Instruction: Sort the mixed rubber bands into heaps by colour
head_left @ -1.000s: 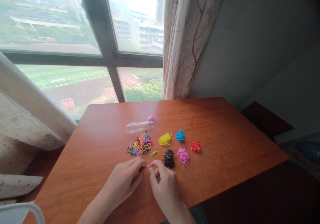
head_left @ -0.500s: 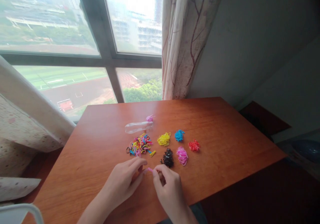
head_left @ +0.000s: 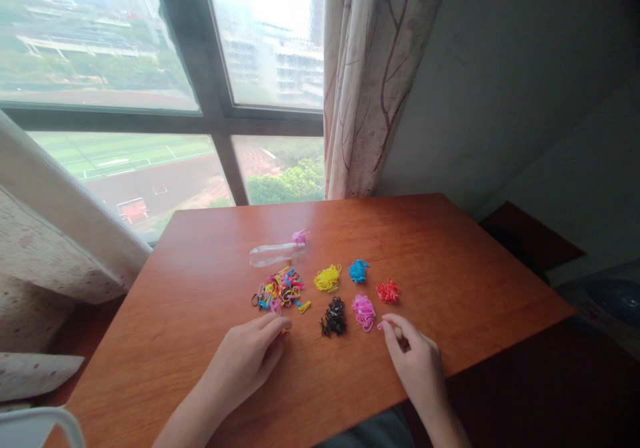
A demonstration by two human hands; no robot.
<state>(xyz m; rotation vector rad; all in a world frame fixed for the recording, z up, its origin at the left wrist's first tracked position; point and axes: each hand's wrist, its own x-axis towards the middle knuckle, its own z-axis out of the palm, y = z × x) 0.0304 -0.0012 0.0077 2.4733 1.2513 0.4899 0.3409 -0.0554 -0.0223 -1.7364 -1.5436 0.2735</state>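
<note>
My right hand (head_left: 416, 355) pinches a small pink rubber band (head_left: 381, 325) between thumb and forefinger, just right of the pink rubber band pile (head_left: 363, 312). Below a mixed pile of coloured rubber bands (head_left: 281, 291) is my left hand (head_left: 250, 355), its fingers curled and brought together; what they hold, if anything, is too small to make out. Sorted by colour, further piles lie to the right: black bands (head_left: 334, 317), yellow bands (head_left: 328, 278), blue bands (head_left: 359, 271) and red bands (head_left: 388, 291).
A clear plastic bottle (head_left: 273, 255) lies on its side behind the mixed pile, with a pink top (head_left: 299, 237) at its right end. All of it rests on a brown wooden table (head_left: 480, 281) against a window. Curtains (head_left: 367, 101) hang at both sides.
My right hand has moved right, from beside my left hand to the pink pile, carrying the pink band. My left hand has let go of that band and hardly shifted.
</note>
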